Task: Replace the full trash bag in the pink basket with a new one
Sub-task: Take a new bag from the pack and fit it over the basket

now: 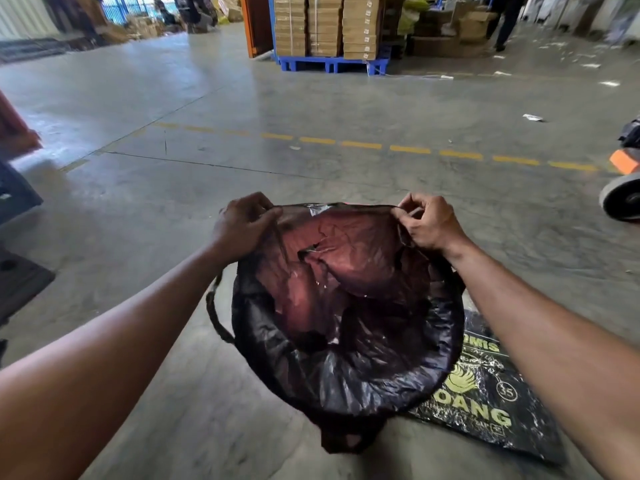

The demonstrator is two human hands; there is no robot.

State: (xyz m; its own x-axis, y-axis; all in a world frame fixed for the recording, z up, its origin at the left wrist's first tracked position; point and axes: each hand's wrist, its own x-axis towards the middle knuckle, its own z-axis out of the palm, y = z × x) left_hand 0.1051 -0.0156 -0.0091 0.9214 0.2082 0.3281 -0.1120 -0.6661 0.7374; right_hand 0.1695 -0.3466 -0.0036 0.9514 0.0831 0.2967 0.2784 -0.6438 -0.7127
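Note:
A thin black trash bag (346,368) lines the pink basket, whose pink wall (349,247) shows through the plastic at the far side. The bag's edge is folded over the rim all round. My left hand (242,225) pinches the bag's edge at the far left of the rim. At the far right of the rim, my right hand (427,221) pinches the same edge. A bag handle loop (216,313) hangs at the left side, and a flap of the bag (346,438) droops at the near side.
A black printed packet of bags (485,403) lies flat on the concrete floor to the right of the basket. A wheel of a cart (623,199) is at the right edge. Stacked cartons on a blue pallet (329,64) stand far ahead. A dark mat (17,282) lies left.

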